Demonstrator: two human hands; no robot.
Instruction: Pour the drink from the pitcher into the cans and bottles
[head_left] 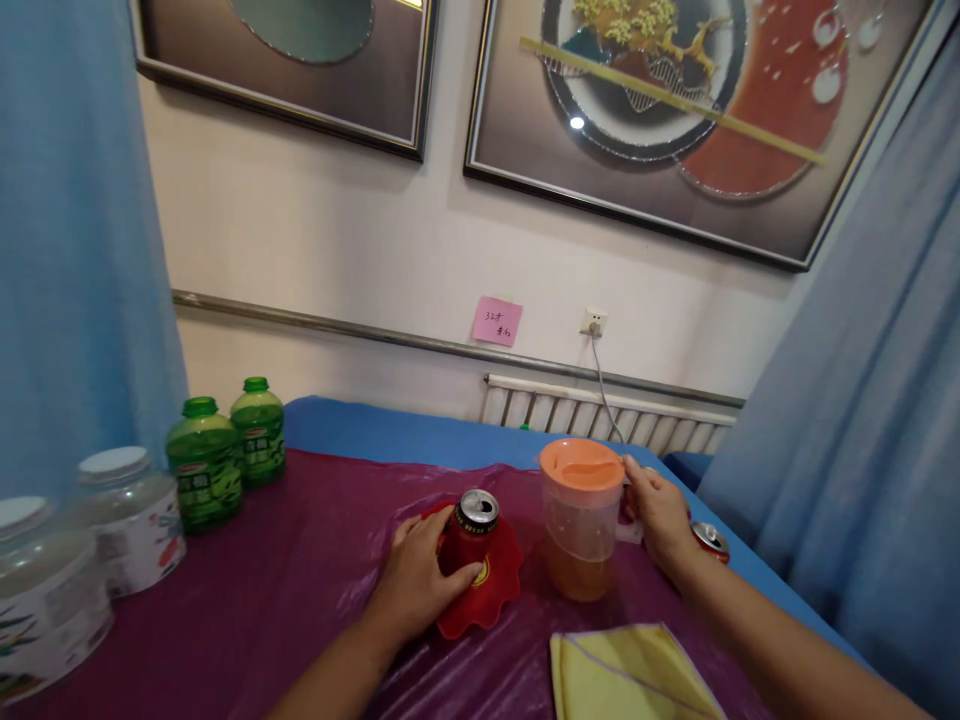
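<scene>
Hands (417, 575) (660, 515) on can (474, 528) and pitcher (577, 530)

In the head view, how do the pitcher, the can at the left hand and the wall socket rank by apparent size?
Largest first:
1. Pitcher
2. Can at the left hand
3. Wall socket

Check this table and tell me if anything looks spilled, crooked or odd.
No spill or damage shows; the jug and the can left of it look upright. One slight oddity: the purple sheet is wrinkled and stops short at the far side, leaving blue cover bare.
</scene>
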